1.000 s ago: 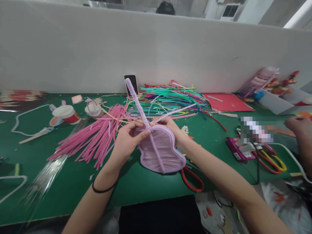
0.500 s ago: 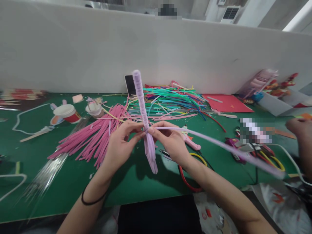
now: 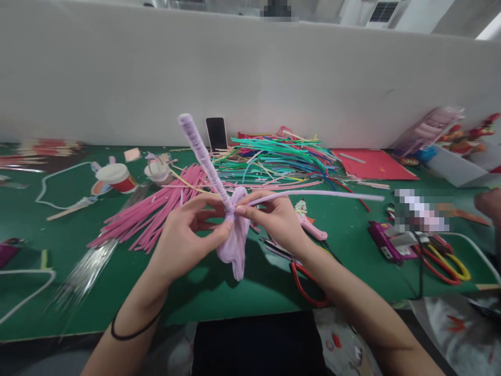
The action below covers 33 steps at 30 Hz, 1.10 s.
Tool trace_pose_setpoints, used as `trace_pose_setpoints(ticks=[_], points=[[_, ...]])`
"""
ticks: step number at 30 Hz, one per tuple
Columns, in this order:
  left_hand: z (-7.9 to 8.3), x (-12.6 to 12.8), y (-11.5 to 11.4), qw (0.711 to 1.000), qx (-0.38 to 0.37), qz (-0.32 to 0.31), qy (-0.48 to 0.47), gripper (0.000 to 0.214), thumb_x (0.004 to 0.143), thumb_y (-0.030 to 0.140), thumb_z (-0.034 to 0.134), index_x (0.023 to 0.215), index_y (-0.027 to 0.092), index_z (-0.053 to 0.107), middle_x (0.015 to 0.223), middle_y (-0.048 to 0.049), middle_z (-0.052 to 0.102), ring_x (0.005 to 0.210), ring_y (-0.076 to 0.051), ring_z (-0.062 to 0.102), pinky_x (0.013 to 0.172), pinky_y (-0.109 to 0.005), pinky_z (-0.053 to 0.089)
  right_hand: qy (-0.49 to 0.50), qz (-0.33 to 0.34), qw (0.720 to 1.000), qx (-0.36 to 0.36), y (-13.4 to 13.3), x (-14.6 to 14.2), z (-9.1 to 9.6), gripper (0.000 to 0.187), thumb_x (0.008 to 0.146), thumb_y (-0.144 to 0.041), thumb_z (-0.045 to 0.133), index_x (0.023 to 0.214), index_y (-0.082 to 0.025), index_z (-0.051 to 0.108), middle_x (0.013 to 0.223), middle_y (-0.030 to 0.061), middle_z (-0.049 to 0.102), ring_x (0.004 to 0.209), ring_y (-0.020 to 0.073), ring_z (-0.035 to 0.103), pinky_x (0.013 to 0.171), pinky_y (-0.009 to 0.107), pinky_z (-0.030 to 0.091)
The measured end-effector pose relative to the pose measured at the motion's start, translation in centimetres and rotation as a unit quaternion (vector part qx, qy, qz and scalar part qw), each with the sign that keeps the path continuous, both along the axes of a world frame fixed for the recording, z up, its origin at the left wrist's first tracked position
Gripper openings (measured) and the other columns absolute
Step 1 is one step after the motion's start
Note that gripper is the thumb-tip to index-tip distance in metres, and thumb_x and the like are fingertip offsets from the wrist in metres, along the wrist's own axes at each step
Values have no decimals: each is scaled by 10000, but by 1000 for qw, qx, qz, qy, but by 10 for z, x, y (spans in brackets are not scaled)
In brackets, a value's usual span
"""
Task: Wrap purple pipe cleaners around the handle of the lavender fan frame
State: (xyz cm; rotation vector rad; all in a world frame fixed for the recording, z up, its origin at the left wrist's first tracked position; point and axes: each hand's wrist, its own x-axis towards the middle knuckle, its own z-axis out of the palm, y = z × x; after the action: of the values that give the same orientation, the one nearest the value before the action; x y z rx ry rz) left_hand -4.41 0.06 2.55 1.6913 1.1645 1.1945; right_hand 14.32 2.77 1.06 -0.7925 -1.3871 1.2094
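A lilac pipe-cleaner piece (image 3: 203,161) leans up and to the left, its stem tightly wrapped and its lower end made of flat loops (image 3: 234,246). My left hand (image 3: 191,235) is closed round the joint between stem and loops, thumb in front. With thumb and fingertips, my right hand (image 3: 274,219) pinches a loose lilac pipe cleaner (image 3: 332,194) close to that joint. The strand's free end reaches out to the right above the table. Fingers cover part of the joint.
Pink pipe cleaners (image 3: 144,216) lie left of the hands; a multicoloured heap (image 3: 274,159) lies behind. Red-handled scissors (image 3: 309,297) and a pink glue gun (image 3: 313,228) are by my right forearm. A phone (image 3: 216,134) leans on the partition. Another person's hand (image 3: 487,203) is at far right.
The wrapped stem has tilted further left and the loops have turned to show more of their width. The loose strand has swung up from drooping to nearly level. The view has shifted slightly.
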Motion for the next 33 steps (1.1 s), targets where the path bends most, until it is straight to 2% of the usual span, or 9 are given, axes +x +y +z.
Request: trace_pose_setpoints(ticks=[5,10,12,16,19,24,26,29,33], points=[[1,-4,12,999,-8,-43,-3,192,783,281,782,937,205,695,940,-36,724,843,-198,738,718,-274,629,-158,-75,974,141,11,19,11,84,787,-311,838,793,-244,788,884,24,681,902,184,637,825,331,508],[8,5,14,999,4,-50,6,164,804,225,728,966,214,706,1027,-41,736,910,-208,749,777,-279,625,-219,-87,952,196,15,30,23,74,764,-267,857,781,-261,786,1116,32,689,1150,237,613,1078,454,416],[11,9,14,999,10,-40,16,142,808,203,698,949,209,713,1024,-42,750,882,-207,756,766,-281,624,-210,-36,964,158,17,32,27,75,775,-282,840,793,-244,777,1085,33,728,1113,232,642,1040,440,453],[9,15,12,1000,5,-25,4,129,801,233,733,926,204,719,941,-31,766,814,-205,766,718,-272,629,-156,94,983,-5,23,33,30,182,743,-331,836,837,-192,765,825,17,758,800,172,686,795,326,533],[2,18,10,999,-5,-12,-33,219,756,299,823,919,201,716,930,-29,770,823,-214,768,722,-281,642,-140,111,982,-65,23,33,33,187,715,-303,838,838,-177,774,807,16,764,764,153,682,742,280,517],[-5,22,5,997,42,52,-36,382,702,298,885,1021,227,689,923,-10,764,853,-211,762,739,-293,646,-163,115,976,-85,18,33,40,142,696,-264,827,793,-168,788,747,9,748,714,144,660,672,258,487],[-5,22,3,996,61,63,-14,357,711,291,880,1014,234,699,905,0,766,863,-203,758,781,-295,639,-183,108,974,-82,17,35,45,137,690,-265,830,775,-166,788,729,9,737,700,139,645,653,255,475],[-2,21,2,996,66,59,32,158,776,316,830,880,228,748,863,0,778,819,-189,749,818,-300,622,-222,106,966,-86,18,39,54,130,691,-266,825,773,-170,793,719,11,727,702,140,635,645,258,470],[3,15,10,997,60,-13,47,159,762,364,836,842,235,786,815,-6,779,762,-196,731,771,-308,611,-266,179,943,-93,27,46,64,138,686,-290,837,776,-192,803,739,10,739,741,152,655,666,260,492]])
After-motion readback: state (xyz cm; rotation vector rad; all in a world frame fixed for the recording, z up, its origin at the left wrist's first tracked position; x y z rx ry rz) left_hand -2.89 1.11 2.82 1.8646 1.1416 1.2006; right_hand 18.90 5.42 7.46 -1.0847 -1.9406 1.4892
